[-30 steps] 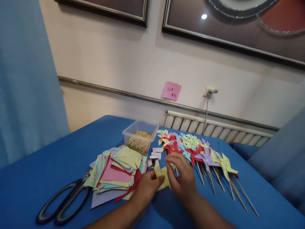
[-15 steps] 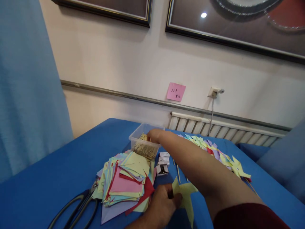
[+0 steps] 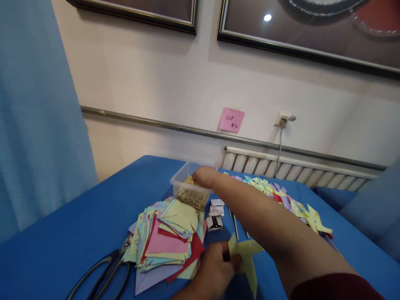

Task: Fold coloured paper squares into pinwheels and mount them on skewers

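Note:
At the bottom middle, my left hand (image 3: pixel 217 264) pinches a yellow paper pinwheel (image 3: pixel 248 254) at its folded centre. My right hand (image 3: pixel 204 177) reaches across into a clear plastic box (image 3: pixel 187 185) that holds many thin pale sticks (image 3: pixel 191 196). Its fingers are hidden inside the box, so I cannot see whether they grip anything. Just left of my left hand lies a messy stack of coloured paper squares (image 3: pixel 168 246), with slits cut into some corners. Scissors (image 3: pixel 108 266) with dark handles lie partly under the stack's left edge.
Small white boxes (image 3: pixel 216 211) stand beside the plastic box. Loose sticks (image 3: pixel 235 227) lie under my right forearm. Several finished paper pinwheels (image 3: pixel 281 196) are heaped at the right on the blue cloth (image 3: pixel 93 212). A wall, metal rail and radiator (image 3: pixel 262 160) are behind.
The view shifts slightly. My right hand stays in the box of sticks, sitting slightly deeper, and my left hand keeps hold of the yellow pinwheel.

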A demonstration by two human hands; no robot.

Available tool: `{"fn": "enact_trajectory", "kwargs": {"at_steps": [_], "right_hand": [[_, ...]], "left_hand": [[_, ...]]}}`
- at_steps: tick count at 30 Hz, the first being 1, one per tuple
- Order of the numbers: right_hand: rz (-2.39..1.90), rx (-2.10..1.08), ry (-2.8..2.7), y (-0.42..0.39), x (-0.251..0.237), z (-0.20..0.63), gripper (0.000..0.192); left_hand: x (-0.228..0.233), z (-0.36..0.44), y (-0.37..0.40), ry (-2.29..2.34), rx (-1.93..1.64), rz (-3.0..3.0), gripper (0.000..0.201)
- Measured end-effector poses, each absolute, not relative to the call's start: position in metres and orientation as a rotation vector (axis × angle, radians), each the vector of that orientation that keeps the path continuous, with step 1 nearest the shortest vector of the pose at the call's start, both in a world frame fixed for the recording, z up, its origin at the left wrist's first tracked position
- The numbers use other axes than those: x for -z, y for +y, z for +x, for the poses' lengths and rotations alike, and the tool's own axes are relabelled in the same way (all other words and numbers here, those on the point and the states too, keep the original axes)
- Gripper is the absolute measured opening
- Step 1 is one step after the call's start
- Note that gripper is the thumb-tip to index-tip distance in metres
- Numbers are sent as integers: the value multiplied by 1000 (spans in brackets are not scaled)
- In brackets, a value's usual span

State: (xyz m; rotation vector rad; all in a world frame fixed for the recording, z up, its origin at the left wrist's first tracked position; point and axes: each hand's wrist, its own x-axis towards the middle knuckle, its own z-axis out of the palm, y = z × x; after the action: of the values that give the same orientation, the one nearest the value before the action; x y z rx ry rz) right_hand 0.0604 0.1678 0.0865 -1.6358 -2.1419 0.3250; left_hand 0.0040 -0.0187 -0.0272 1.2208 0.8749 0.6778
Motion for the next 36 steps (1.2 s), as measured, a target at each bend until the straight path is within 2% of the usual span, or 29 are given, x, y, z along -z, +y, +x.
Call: {"fn": "enact_trajectory", "kwargs": {"at_steps": [2, 3, 4, 7, 11, 15, 22, 36], "right_hand": [[-1559, -286, -2056, 154, -98, 68, 26], [-1522, -259, -2000, 144, -104, 74, 19], [-1488, -233, -1932, 132, -110, 80, 19], [-1403, -181, -1679, 78, -114, 102, 40], [-977, -634, -1138, -6, -85, 126, 29], [-961, -768, -979, -57, -39, 136, 26], [-983, -835, -899, -69, -4, 134, 26], [-609, -1610, -1070, -79, 12, 114, 25]], "left_hand": [[29, 4, -17, 934, -712, 1269, 19], [30, 5, -16, 946, -731, 1288, 19], [30, 5, -15, 957, -747, 1298, 19], [27, 4, -11, 967, -788, 1273, 19], [16, 4, -5, 1042, -849, 1133, 21], [7, 6, -3, 1052, -930, 961, 27], [4, 12, -9, 1046, -986, 902, 26], [-2, 7, -15, 1051, -978, 903, 21]]}}
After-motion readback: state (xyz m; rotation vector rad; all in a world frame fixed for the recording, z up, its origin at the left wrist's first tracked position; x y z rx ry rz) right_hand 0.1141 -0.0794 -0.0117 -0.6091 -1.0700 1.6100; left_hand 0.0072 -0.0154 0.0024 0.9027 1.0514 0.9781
